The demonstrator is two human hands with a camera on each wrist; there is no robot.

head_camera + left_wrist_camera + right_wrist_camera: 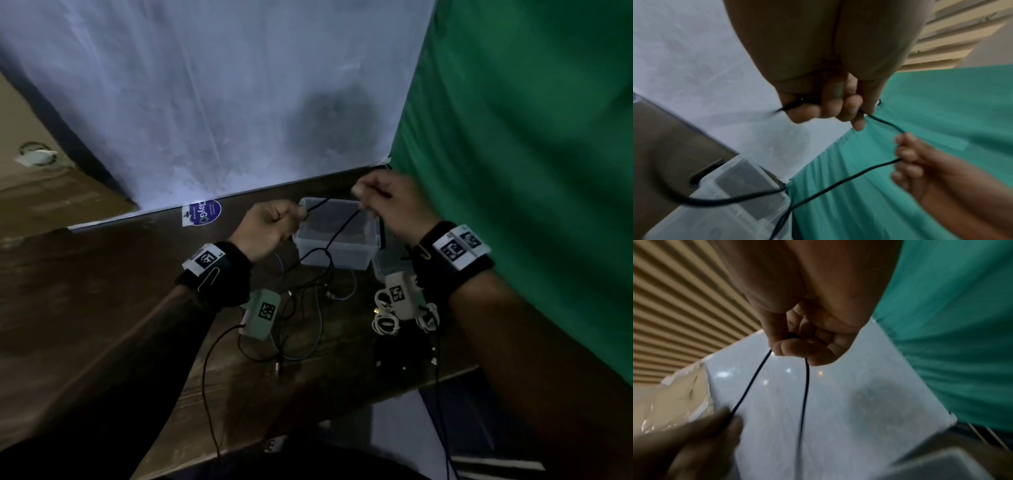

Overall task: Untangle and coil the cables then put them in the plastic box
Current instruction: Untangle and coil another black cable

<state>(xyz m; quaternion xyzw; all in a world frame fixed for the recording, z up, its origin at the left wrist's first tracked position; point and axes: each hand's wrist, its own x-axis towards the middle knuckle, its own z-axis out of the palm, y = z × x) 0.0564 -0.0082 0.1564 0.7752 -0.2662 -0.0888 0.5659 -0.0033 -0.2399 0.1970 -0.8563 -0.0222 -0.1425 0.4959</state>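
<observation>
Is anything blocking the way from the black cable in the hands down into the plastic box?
Nothing visible: the plastic box sits open under both hands, lidless. But the black cable still trails into the tangled cables on the table.

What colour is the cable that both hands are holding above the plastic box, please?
Black. The cable shows best in the left wrist view, running between the left hand and right hand.

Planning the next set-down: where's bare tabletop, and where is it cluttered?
Free: the wooden table left of the left hand, from the blue sticker toward the near edge. Crowded: in front of the plastic box, where loose cables tangle, and to its right around the white cable bundles. Both hands hold the black cable over the box.
</observation>
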